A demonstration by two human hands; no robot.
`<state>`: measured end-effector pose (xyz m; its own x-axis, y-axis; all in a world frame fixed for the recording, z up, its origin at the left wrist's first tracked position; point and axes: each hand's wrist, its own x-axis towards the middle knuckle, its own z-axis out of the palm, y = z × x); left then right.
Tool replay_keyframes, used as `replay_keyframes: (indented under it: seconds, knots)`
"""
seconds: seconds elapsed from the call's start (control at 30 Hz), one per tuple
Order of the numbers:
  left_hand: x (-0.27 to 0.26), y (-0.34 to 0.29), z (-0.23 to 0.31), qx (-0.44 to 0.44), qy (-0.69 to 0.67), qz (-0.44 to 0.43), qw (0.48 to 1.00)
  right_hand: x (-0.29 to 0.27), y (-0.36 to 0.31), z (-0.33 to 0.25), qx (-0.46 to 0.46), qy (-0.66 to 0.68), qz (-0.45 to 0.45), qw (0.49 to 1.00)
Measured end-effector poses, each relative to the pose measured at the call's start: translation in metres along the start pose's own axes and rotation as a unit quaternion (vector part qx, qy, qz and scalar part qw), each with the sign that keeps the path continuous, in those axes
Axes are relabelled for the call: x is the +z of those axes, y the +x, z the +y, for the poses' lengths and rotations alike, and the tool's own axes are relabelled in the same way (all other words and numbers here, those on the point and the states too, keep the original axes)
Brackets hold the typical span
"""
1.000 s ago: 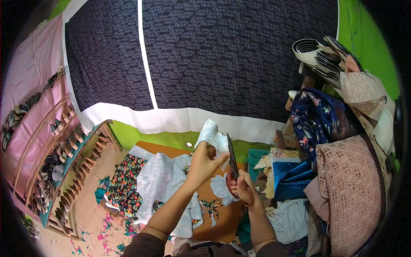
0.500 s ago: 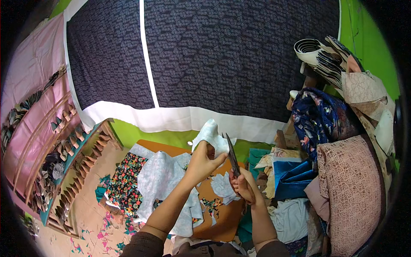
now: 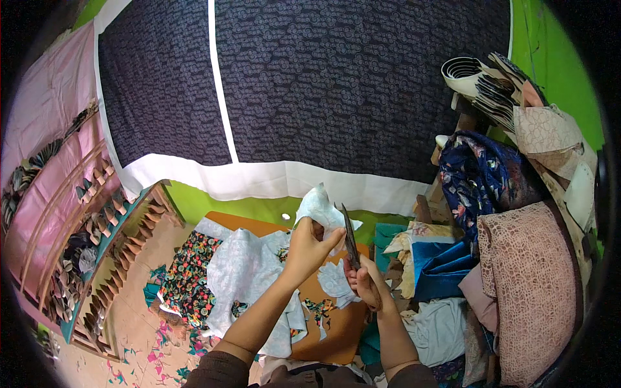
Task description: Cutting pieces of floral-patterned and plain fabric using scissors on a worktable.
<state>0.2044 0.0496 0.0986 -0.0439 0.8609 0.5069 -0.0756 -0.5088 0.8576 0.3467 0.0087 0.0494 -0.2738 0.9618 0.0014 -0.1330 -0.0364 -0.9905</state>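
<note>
My left hand (image 3: 309, 244) is raised and pinches a small piece of pale, light-blue patterned cloth (image 3: 319, 208) that sticks up above its fingers. Just to its right, my right hand (image 3: 363, 282) grips a pair of dark scissors (image 3: 349, 237), blades pointing up and slightly left, right against the edge of the cloth piece. Below both hands lies a larger sheet of the same pale cloth (image 3: 242, 275) on an orange board (image 3: 333, 326), with small cut scraps on it.
A floral black cloth (image 3: 191, 275) lies left of the pale sheet. A dark patterned cloth with white border (image 3: 310, 84) hangs behind. Stacked fabrics (image 3: 517, 258) pile up at right. Wooden racks of folded pieces (image 3: 97, 246) stand at left. Scraps litter the floor (image 3: 155, 349).
The two hands and the scissors have stayed almost in place. The scissors' blades have shifted slightly along the edge of the small cloth piece.
</note>
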Motion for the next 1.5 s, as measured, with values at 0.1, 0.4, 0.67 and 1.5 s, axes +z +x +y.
replay_keyframes:
  seconds: [0.1,0.4,0.67,1.5]
  knots:
    - [-0.005,0.002,-0.011,-0.007,0.081,-0.02,0.996,-0.004,0.0,0.011,0.052,0.13,0.032,0.99]
    - [-0.013,0.006,-0.001,-0.08,0.067,-0.118,0.987,0.005,-0.007,-0.008,-0.034,0.008,-0.043,0.998]
    - [-0.017,0.003,0.013,-0.016,0.184,-0.07,0.98,0.005,-0.008,-0.01,-0.031,0.015,-0.051,0.998]
    - [-0.017,-0.007,0.001,-0.102,-0.003,-0.048,0.994,0.016,0.005,0.009,-0.028,0.044,0.039,0.998]
